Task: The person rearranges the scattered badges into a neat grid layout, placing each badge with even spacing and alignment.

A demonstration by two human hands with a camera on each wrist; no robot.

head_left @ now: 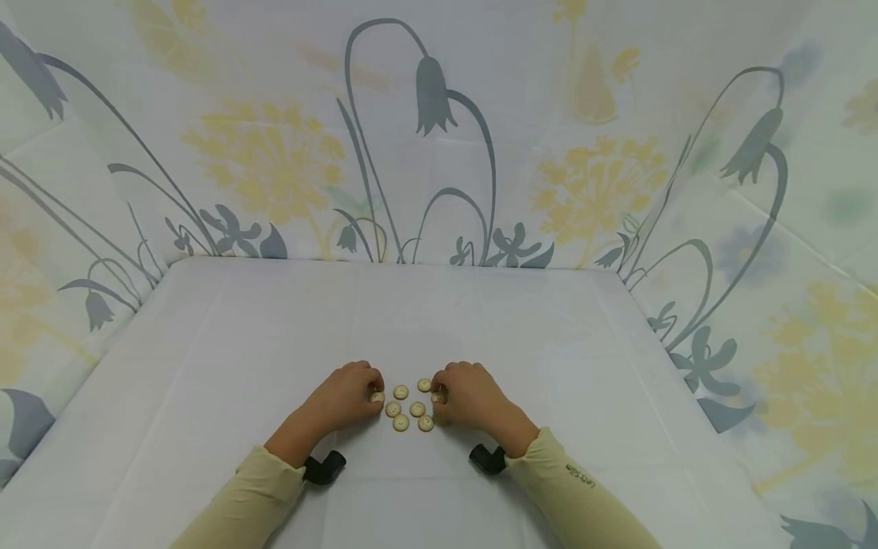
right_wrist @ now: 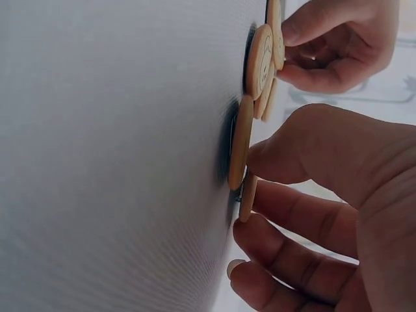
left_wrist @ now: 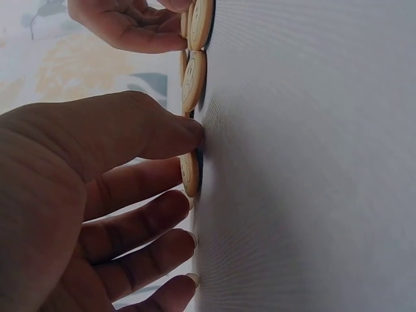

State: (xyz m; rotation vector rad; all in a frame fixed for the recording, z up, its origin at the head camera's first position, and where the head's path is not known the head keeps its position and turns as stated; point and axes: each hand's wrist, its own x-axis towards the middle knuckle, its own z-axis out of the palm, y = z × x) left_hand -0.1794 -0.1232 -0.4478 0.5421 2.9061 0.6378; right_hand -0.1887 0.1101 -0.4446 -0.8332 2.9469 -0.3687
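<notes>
Several small round wooden discs (head_left: 417,409) with line drawings on their faces lie in a loose cluster on the white table. At the cluster's left edge, my left hand (head_left: 346,398) pinches one wooden disc (left_wrist: 188,174) between thumb and index finger, its other fingers loosely bent. Opposite it, my right hand (head_left: 473,396) has thumb and index finger on another wooden disc (right_wrist: 247,197). Near the right thumb, a second disc (right_wrist: 240,143) shows edge-on, its near side raised above a dark shadow. The right hand partly covers the discs beneath it in the head view.
The white-covered table (head_left: 274,328) reaches back to a hanging cloth (head_left: 384,152) printed with grey and yellow flowers, which also closes off both sides. A black wrist device (head_left: 325,467) sits at the left cuff, and a similar black device (head_left: 487,460) at the right.
</notes>
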